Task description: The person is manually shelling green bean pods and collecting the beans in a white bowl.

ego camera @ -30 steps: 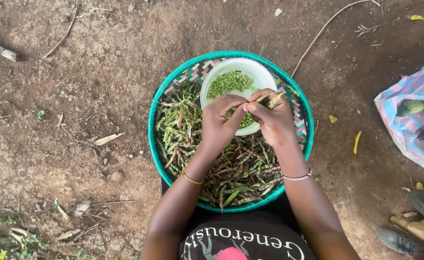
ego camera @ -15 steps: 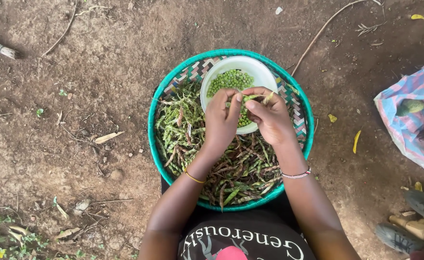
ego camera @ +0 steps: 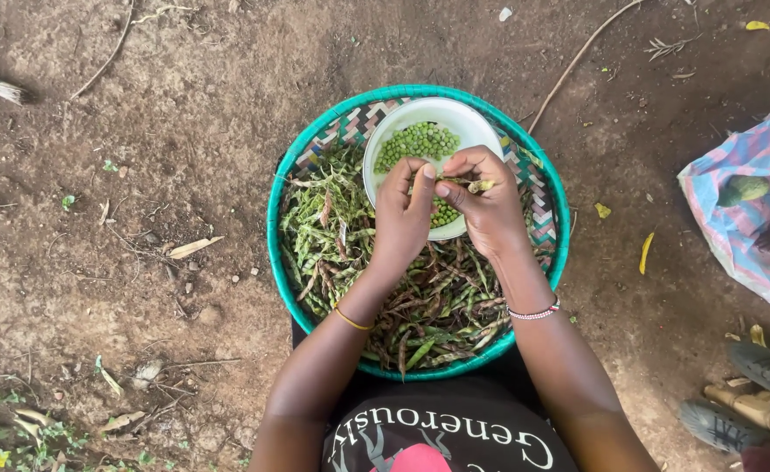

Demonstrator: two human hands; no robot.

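Your left hand [ego camera: 405, 214] and right hand [ego camera: 483, 205] pinch one pod [ego camera: 476, 185] over the part-filled white bowl [ego camera: 463, 122] mid-frame, a heap of pods [ego camera: 420, 306] in the basket [ego camera: 284, 175] still unshelled.

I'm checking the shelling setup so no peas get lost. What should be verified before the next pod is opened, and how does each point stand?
1. Pod pinched in the right hand: ok.
2. Left hand close against the right, thumbs meeting at the pod: ok.
3. Hands directly over the white bowl, so peas drop inside: ok.
4. Bowl sits flat in the green woven basket, with room left above the shelled peas: ok.
5. Unshelled pods within reach in the basket: ok.
6. Whether this pod is already emptied: cannot tell.
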